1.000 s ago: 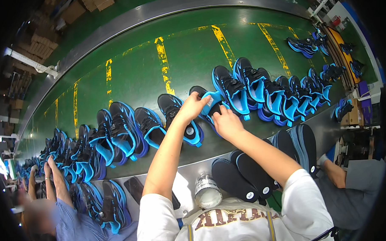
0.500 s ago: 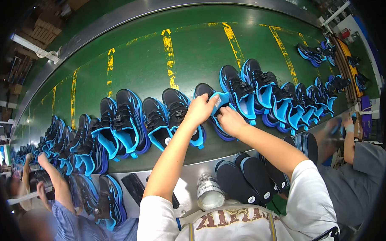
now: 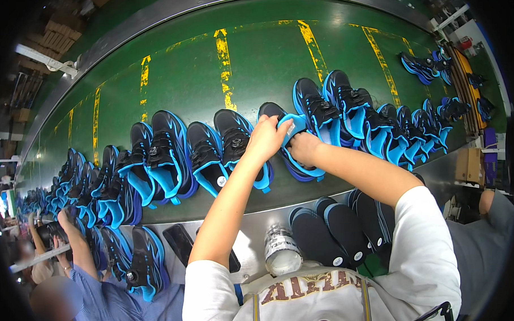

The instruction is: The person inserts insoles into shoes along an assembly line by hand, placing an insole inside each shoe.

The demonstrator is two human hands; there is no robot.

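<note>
A black and blue sneaker (image 3: 271, 109) stands on the green conveyor belt in front of me, its heel toward me. My left hand (image 3: 267, 138) is closed on its bright blue tongue (image 3: 297, 123), pulling it up and back from the opening. The fingers of my right hand (image 3: 305, 148) reach down into the sneaker, where they are hidden. Left of it is a pair of matching sneakers (image 3: 233, 133), one showing a round white sticker inside. Another pair (image 3: 308, 96) stands close on the right.
Rows of similar sneakers (image 3: 168, 135) run along the belt (image 3: 186, 67), which has yellow stripes. On the metal ledge nearer me lie stacked black insoles (image 3: 319, 235), a clear jar-like container (image 3: 282, 253) and a dark phone (image 3: 179, 242). Co-workers sit at both sides.
My right hand has pushed deeper into the sneaker, while my left hand keeps hold of the tongue. The right-hand co-worker's raised forearm has gone from its earlier place.
</note>
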